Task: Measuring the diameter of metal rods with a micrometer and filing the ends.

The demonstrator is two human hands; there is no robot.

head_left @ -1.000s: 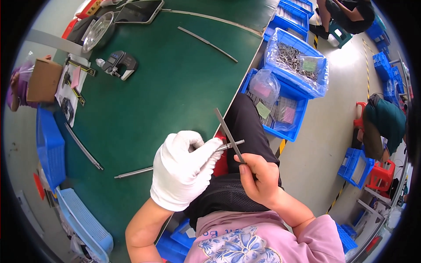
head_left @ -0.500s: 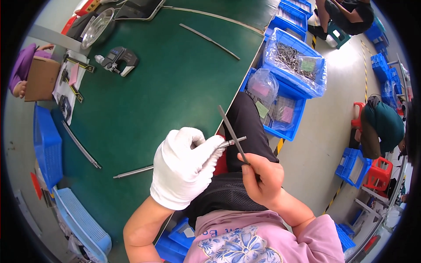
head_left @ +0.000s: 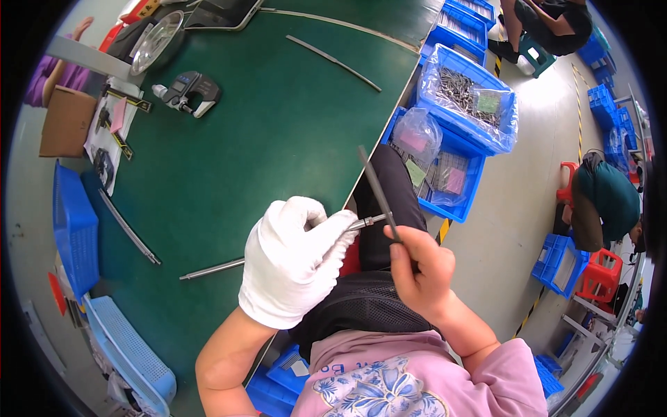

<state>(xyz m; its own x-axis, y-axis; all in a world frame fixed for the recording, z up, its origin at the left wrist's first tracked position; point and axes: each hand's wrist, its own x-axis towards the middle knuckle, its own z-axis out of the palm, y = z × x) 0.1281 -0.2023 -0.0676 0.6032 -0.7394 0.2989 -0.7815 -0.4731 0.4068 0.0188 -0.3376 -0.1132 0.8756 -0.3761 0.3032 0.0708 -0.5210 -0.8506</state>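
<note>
My left hand [head_left: 292,260], in a white glove, is closed round a thin metal rod [head_left: 215,270]. The rod's plain end reaches out to the left over the green table, and its stepped, grooved tip pokes out to the right of the glove. Between the bare thumb and fingers of my right hand [head_left: 422,267] is a narrow dark file [head_left: 377,189], its far end pointing up. The file crosses the rod at its tip and seems to touch it.
On the green table [head_left: 264,132] lie a digital micrometer [head_left: 187,94], a second file [head_left: 333,61] and some curved-looking rods [head_left: 128,227]. Blue bins [head_left: 469,156] of metal parts stand along the right edge. Blue baskets [head_left: 75,233] sit at the left. Other people are nearby.
My right hand and the file have shifted to the right and slightly up, across the rod's tip. My left hand and the rod stay nearly in place. A person's arm at far left has moved.
</note>
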